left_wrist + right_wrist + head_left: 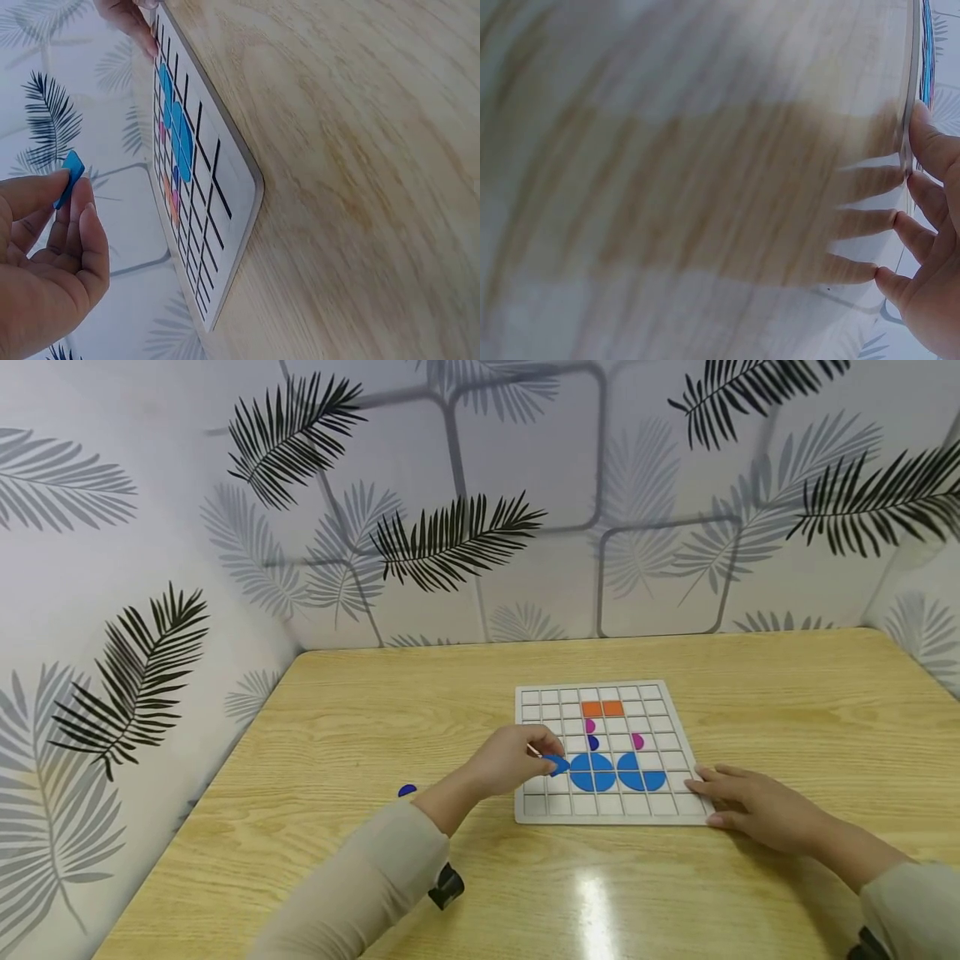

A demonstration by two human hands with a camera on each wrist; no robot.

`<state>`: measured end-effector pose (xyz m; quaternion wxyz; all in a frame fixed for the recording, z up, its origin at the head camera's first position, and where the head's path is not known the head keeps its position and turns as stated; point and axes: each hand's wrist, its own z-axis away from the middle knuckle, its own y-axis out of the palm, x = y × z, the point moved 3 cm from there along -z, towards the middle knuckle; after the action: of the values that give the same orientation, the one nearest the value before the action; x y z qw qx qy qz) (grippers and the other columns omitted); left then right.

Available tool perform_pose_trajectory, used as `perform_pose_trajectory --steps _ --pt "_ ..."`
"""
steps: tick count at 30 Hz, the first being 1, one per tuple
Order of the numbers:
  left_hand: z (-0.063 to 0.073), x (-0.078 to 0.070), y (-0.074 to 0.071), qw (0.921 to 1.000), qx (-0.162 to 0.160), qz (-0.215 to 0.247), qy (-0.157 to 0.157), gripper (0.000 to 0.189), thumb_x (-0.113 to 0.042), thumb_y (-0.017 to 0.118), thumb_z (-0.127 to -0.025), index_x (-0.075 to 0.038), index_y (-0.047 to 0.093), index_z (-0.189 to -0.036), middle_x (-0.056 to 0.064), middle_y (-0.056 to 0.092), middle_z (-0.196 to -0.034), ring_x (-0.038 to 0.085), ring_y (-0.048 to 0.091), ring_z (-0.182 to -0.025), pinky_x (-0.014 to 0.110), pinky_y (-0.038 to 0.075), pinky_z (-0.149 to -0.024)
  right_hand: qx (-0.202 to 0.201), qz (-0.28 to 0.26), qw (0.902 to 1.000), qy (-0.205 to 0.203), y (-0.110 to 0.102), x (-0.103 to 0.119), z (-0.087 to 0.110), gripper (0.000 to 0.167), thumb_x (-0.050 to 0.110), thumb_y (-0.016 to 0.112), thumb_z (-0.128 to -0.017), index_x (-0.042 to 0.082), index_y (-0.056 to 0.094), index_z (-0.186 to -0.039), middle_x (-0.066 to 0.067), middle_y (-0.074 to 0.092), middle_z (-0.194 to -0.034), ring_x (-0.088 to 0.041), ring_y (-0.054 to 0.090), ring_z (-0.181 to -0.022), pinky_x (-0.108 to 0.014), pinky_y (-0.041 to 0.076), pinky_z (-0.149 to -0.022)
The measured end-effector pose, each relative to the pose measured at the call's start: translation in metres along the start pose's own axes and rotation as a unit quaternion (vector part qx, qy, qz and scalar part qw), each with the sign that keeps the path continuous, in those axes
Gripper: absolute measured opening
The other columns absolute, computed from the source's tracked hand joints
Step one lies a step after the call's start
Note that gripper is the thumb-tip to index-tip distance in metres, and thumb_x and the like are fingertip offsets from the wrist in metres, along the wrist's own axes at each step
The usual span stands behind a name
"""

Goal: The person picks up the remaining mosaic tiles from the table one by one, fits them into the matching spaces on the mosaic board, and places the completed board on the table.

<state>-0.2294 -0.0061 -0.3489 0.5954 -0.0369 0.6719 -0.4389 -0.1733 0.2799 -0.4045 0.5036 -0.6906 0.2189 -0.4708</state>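
My left hand pinches a blue quarter-circle tile between thumb and fingertips, above the left part of a white grid board. Beside that tile, a full blue circle of quarter tiles lies on the board. To its right is a blue three-quarter circle, its upper right cell bare. Farther up sit two orange squares, two magenta half circles and a dark blue half circle. My right hand rests at the board's right edge, fingers spread, thumb near the front corner.
Another dark blue half circle lies on the wooden table, left of the board and close to my left forearm. A leaf-patterned wall rises behind the table and along its left side.
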Motion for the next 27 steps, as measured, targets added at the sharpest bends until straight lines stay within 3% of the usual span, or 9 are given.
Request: perform_pose_trajectory --steps 8,27 --pt "-0.016 -0.006 0.012 0.9998 0.011 -0.011 0.01 0.012 -0.006 0.058 -0.081 -0.008 0.062 -0.093 -0.001 0.056 -0.088 0.01 0.053 -0.079 0.02 0.043 -0.065 0.002 0.002 1.0 0.001 0.001 0.0 0.0 0.046 0.028 0.059 -0.08 0.004 0.052 -0.119 -0.02 0.04 -0.126 -0.043 0.032 -0.113 -0.054 0.027 -0.086" --pt "-0.056 -0.031 0.028 0.9967 0.016 -0.077 0.02 0.013 -0.008 0.057 -0.083 -0.015 0.062 -0.093 -0.007 0.056 -0.088 0.006 0.05 -0.083 0.018 0.041 -0.068 0.002 -0.003 1.0 0.0 -0.001 -0.001 0.0 0.046 0.028 0.06 -0.08 0.004 0.052 -0.119 -0.021 0.04 -0.126 -0.043 0.033 -0.113 -0.053 0.028 -0.086"
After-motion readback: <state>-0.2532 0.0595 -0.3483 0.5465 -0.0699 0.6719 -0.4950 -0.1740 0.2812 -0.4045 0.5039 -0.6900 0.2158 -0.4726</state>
